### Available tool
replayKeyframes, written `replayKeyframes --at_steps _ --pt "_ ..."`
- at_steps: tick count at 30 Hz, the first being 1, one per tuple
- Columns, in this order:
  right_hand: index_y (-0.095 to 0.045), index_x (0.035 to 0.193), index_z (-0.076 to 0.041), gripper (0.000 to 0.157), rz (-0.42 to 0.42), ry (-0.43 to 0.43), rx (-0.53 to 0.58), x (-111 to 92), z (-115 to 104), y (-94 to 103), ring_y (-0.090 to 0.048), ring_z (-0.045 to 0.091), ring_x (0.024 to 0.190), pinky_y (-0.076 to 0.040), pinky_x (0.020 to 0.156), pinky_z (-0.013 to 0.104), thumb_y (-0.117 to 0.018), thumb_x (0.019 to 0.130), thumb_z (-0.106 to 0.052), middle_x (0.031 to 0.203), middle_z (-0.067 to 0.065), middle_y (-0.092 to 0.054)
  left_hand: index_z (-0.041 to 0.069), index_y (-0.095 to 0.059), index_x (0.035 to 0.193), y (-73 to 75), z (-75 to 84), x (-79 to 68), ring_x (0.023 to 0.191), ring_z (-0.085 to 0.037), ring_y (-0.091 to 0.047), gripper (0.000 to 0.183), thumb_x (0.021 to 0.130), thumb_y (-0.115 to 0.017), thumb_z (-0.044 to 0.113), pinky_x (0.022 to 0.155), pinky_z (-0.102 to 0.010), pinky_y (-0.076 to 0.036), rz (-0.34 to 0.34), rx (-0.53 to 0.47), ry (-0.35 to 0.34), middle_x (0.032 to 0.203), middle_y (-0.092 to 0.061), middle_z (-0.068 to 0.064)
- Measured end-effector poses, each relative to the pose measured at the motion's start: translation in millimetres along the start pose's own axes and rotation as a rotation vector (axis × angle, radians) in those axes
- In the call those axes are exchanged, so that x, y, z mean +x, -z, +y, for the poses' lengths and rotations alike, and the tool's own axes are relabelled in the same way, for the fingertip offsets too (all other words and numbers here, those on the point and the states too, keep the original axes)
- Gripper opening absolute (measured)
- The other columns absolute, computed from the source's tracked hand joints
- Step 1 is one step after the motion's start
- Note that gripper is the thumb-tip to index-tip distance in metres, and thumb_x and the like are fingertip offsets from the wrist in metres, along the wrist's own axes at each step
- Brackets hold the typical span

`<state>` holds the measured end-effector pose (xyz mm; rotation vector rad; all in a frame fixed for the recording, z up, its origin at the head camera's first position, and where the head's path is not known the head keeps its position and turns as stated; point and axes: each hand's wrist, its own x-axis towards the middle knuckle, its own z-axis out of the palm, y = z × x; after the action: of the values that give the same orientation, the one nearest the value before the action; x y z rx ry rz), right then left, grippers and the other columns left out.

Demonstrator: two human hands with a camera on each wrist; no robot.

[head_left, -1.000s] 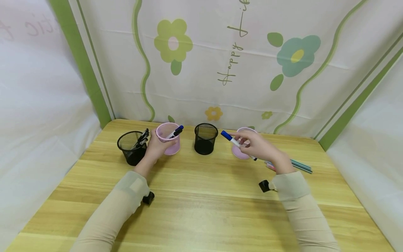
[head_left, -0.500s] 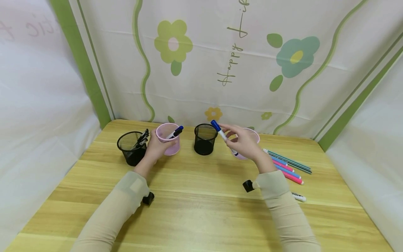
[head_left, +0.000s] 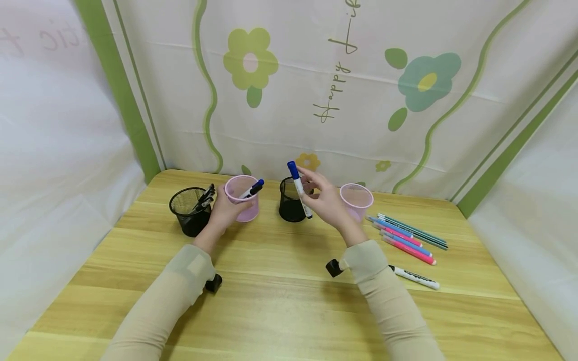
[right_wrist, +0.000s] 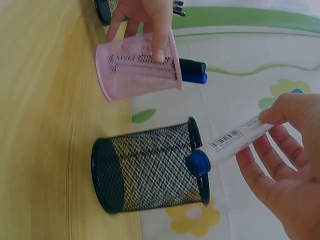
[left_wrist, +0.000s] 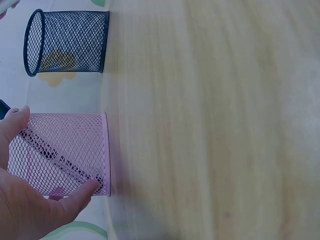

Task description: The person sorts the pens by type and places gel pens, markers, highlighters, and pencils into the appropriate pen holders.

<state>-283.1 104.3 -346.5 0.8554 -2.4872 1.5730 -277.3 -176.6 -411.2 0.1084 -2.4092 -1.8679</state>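
Note:
My left hand (head_left: 223,213) grips the left pink mesh pen cup (head_left: 248,213) by its side, thumb toward the front. Inside that cup lean a black-capped and a blue-capped marker (right_wrist: 192,67), their caps above the rim. My right hand (head_left: 328,203) pinches a white whiteboard marker (head_left: 298,184) with a blue cap, held tilted with the cap up. The marker overlaps the middle black mesh pen cup (head_left: 289,208) in the head view. In the right wrist view its blue lower end (right_wrist: 197,163) is right at that cup's rim.
A black mesh cup (head_left: 191,224) with several black pens (head_left: 204,199) stands at the left. Another pink cup (head_left: 356,198) stands right of the middle. On the right lie teal pencils (head_left: 420,232), pink and blue felt-tip pens (head_left: 413,245) and a white marker (head_left: 415,277).
My right hand has carried the blue-capped marker leftward from the right pink cup to the middle black cup, turning it more upright. My left hand has stayed on its pink cup.

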Motion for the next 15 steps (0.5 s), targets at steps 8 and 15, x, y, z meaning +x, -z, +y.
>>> replayKeyframes --at_steps 8,15 --pt "-0.048 0.152 -0.006 0.061 0.05 -0.022 0.127 12 -8 -15.6 -0.062 0.035 0.114 -0.056 0.095 0.047 -0.065 0.094 0.005 0.13 0.02 -0.057 -0.004 -0.02 0.15 -1.1 3.1 -3.9 0.14 -0.043 -0.037 0.091 0.085 -0.082 0.011 0.116 -0.053 -0.035 0.017 0.007 -0.025 0.15 -0.036 -0.031" --pt "-0.047 0.148 0.003 0.059 0.143 -0.073 0.27 24 -12 -33.1 -0.061 0.034 0.114 -0.056 0.093 0.04 -0.064 0.092 0.009 0.128 0.02 -0.056 -0.003 -0.019 0.151 -1.0 2.4 -3.0 0.142 -0.042 -0.037 0.091 0.087 -0.082 0.012 0.117 -0.052 -0.034 0.016 0.011 -0.009 0.152 -0.036 -0.03"
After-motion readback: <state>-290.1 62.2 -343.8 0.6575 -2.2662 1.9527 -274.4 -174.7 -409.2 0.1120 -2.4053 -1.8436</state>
